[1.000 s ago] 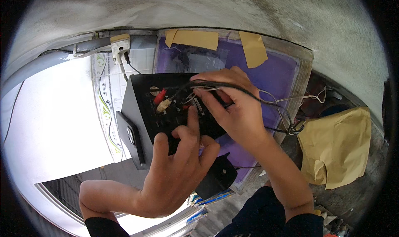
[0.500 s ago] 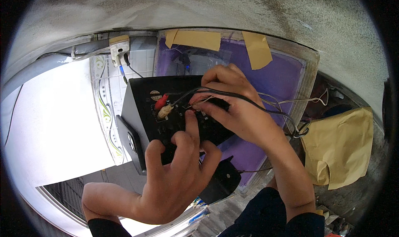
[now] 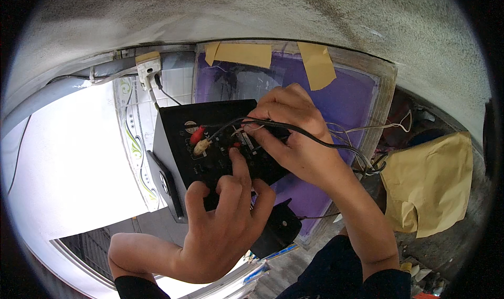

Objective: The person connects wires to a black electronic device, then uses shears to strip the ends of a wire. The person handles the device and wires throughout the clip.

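Note:
A black speaker-like box (image 3: pixel 169 141) lies with its connector panel facing up. Plugged into that panel are a red plug (image 3: pixel 197 135) and a dirty cream plug (image 3: pixel 201 147), with dark cable running from them. My left hand (image 3: pixel 223 236) reaches in from below; its index fingertip rests on a small red terminal tab (image 3: pixel 237 145), the other fingers bent and apart. Above it, my right hand (image 3: pixel 310 160) pinches the end of a thin pale wire (image 3: pixel 238 131) between thumb and forefinger. The black cable (image 3: pixel 302 131) passes across the right hand's back.
Beneath the box is a purple panel (image 3: pixel 352 97) in a worn frame, with brown paper pieces (image 3: pixel 317 65) on it. A white power socket (image 3: pixel 148 65) hangs at the back left. Brown paper (image 3: pixel 428 186) lies at the right. A smaller black box (image 3: pixel 281 226) sits near me.
My right hand and the thin wire have risen slightly off the panel, baring the red tab under my left index finger. The whole scene has shifted a little left in view.

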### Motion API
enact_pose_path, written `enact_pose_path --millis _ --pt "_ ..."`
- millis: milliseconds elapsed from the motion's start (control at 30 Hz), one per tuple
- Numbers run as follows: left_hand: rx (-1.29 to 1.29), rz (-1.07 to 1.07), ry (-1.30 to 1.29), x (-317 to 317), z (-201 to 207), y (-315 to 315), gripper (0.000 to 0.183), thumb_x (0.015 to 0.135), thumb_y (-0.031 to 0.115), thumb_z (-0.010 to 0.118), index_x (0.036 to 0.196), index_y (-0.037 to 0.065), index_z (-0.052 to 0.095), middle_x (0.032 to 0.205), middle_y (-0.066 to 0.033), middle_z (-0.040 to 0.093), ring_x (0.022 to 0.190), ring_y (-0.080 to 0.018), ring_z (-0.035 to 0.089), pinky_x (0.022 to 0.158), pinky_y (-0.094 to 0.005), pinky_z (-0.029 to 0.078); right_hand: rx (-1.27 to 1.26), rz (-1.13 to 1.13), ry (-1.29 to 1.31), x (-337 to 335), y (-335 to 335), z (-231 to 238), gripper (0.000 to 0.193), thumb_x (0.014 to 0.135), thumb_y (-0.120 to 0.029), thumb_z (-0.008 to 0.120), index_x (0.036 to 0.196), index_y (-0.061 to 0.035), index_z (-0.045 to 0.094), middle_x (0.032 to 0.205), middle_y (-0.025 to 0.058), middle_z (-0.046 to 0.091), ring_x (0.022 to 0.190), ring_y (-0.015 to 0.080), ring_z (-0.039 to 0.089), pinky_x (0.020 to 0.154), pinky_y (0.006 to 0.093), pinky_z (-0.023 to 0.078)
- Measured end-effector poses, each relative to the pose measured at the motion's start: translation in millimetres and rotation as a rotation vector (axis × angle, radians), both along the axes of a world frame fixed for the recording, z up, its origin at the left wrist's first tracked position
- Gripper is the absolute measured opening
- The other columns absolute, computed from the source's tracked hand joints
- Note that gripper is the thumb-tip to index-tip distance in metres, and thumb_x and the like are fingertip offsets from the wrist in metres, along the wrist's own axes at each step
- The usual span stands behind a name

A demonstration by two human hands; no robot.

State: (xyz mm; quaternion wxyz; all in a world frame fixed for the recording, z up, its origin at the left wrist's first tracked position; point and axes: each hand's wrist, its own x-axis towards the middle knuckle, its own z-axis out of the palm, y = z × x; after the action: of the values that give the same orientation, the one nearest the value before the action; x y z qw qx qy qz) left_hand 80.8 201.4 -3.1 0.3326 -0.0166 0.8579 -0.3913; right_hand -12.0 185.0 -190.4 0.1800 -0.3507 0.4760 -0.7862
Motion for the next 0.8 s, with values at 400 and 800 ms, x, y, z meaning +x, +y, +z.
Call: enact_pose_path --millis 400,800 --pt "-0.005 -0.015 -0.038 2.8 -0.7 -4.9 0.019 0.084 0.024 0.07 0.1 0.016 0.065 0.14 -0.0137 0.068 0.087 -0.0182 0.057 0.074 -0.0399 0.038 0.005 0.03 0.011 -2.5 4.8 -4.6 0.021 0.072 -0.005 0.088 0.09 -0.004 0.077 0.091 0.0052 0.069 0.088 0.0237 0.06 0.078 0.0351 0.05" --pt "0.024 0.005 -0.074 -2.9 -0.5 -6.9 0.021 0.083 0.025 0.074 0.099 0.017 0.064 0.132 -0.0119 0.072 0.086 -0.0176 0.048 0.074 -0.0361 0.037 -0.005 0.023 -0.002 0.4 1.5 -2.8 0.018 0.072 -0.007 0.088 0.086 -0.0042 0.076 0.087 0.0041 0.066 0.085 0.022 0.057 0.074 0.0346 0.049"
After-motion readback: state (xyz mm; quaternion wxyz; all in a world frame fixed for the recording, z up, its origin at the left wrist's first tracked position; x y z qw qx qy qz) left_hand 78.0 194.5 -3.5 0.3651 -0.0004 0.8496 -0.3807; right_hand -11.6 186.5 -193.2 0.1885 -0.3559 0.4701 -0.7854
